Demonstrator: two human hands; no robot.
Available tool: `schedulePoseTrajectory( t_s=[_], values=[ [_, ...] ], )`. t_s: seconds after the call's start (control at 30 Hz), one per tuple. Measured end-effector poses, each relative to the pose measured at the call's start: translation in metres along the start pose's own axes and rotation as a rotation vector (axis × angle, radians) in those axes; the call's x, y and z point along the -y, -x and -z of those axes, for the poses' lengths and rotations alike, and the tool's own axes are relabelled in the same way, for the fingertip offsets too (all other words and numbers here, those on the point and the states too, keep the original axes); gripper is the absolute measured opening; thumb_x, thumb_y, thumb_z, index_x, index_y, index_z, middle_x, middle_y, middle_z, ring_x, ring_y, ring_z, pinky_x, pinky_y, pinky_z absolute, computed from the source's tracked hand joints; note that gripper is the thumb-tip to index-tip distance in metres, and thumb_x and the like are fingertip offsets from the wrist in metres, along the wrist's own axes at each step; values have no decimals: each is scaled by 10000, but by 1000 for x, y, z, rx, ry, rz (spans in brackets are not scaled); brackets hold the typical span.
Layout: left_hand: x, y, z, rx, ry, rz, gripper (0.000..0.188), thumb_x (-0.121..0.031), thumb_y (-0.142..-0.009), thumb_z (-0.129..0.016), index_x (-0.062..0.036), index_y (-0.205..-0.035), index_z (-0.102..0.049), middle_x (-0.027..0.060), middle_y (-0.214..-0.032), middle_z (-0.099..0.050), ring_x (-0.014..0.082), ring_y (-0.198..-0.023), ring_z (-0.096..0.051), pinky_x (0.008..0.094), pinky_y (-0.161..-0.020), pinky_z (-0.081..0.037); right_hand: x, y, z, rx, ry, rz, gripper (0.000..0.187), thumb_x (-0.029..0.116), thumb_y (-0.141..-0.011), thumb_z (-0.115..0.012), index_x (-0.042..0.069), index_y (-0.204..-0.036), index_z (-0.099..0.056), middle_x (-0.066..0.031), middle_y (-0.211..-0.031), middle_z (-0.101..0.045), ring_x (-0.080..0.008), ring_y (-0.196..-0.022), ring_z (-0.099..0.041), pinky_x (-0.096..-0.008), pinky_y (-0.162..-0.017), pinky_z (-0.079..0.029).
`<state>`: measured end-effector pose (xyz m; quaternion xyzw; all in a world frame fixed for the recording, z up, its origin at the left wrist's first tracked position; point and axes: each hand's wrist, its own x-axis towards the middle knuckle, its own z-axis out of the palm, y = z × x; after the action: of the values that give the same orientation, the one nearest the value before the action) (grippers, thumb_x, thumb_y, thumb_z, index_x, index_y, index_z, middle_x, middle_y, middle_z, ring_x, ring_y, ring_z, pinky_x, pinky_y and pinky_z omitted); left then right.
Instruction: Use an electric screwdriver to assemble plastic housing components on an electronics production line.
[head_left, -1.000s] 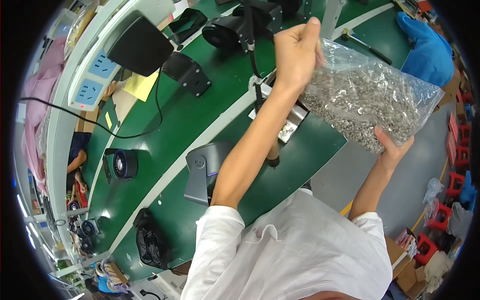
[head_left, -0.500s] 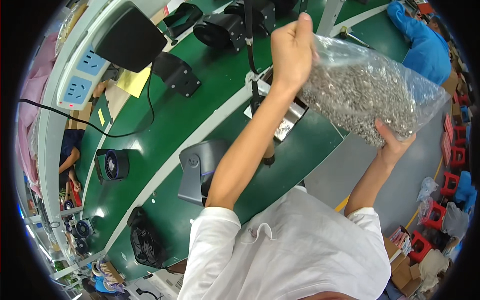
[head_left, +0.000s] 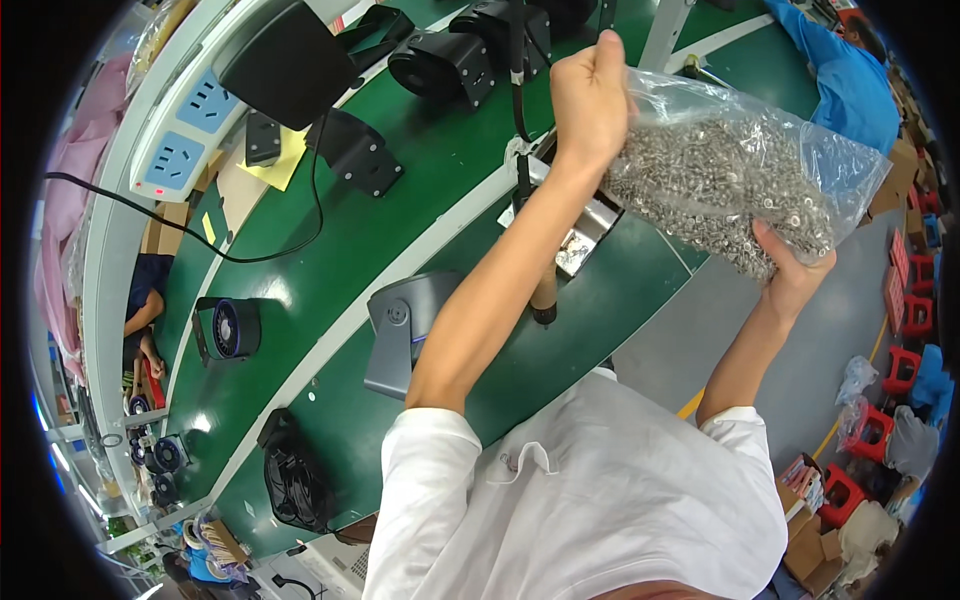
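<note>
A clear plastic bag of small metal washers [head_left: 725, 180] is held up tilted in front of me, over the table's right edge. My left hand [head_left: 592, 100] is closed on the bag's upper left end, thumb pointing up. At the lower right, my right hand [head_left: 797, 275] grips the bag's bottom corner, its thumb pressed on the plastic. Below my left wrist a shiny metal tray [head_left: 583, 240] sits on the table, partly hidden. A tool with a black tip [head_left: 543, 300] shows beside my left forearm. A grey bracketed housing [head_left: 392, 335] stands partly behind that forearm.
The green table [head_left: 340, 270] holds black bracketed units [head_left: 440, 65], a small round fan-like unit [head_left: 235, 328] and a black bundle [head_left: 292, 480]. A power strip [head_left: 185, 135] with a black adapter hangs at upper left. A person in blue [head_left: 850, 90] bends at upper right. Red stools [head_left: 875, 430] stand on the right.
The bag stays in both hands, shifted slightly, its far right end a little lower. A small dark block now shows on the yellow paper. The person in blue has shifted.
</note>
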<state>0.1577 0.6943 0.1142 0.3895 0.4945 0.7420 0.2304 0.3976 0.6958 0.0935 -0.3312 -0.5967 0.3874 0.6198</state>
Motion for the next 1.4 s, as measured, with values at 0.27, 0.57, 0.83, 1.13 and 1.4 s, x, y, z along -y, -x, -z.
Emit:
schedulePoseTrajectory(
  t_s=[0.27,0.57,0.83,1.13,1.4],
  values=[
    [-2,0,0,25,50,5,531,-315,-985,-438,-29,-539,-415,20,-448,-442,98,-399,-426,273,-416,-342,6,-3,-5,-17,57,-61,486,-102,-557,-732,-67,-1030,-626,-112,-981,-658,-191,-862,-620,-301,-828,-464],
    [-10,16,-1,-41,121,192,490,-293,-979,-463,-54,-553,-417,-6,-461,-413,84,-412,-413,242,-419,-311,6,-3,-1,17,56,-85,484,-95,-560,-738,-64,-1029,-625,-101,-936,-666,-180,-836,-623,-291,-815,-468],
    [5,3,-1,-29,132,151,473,-287,-971,-473,-51,-565,-427,1,-477,-429,80,-421,-402,245,-422,-303,14,-4,-5,-31,77,-47,465,-80,-562,-735,-58,-1014,-629,-104,-936,-666,-180,-831,-621,-299,-814,-471],
    [3,4,-6,11,118,113,496,-300,-971,-466,-37,-553,-427,11,-470,-431,89,-416,-412,256,-428,-321,18,-6,6,2,70,-27,443,-74,-572,-731,-60,-1003,-632,-116,-942,-663,-198,-829,-623,-307,-831,-462],
    [9,-12,-10,89,194,202,465,-300,-963,-493,-55,-568,-472,-4,-493,-452,89,-431,-418,253,-439,-326,12,-18,1,-57,101,-63,461,-73,-565,-733,-64,-1015,-630,-123,-959,-658,-204,-857,-621,-306,-839,-458]
  ],
)
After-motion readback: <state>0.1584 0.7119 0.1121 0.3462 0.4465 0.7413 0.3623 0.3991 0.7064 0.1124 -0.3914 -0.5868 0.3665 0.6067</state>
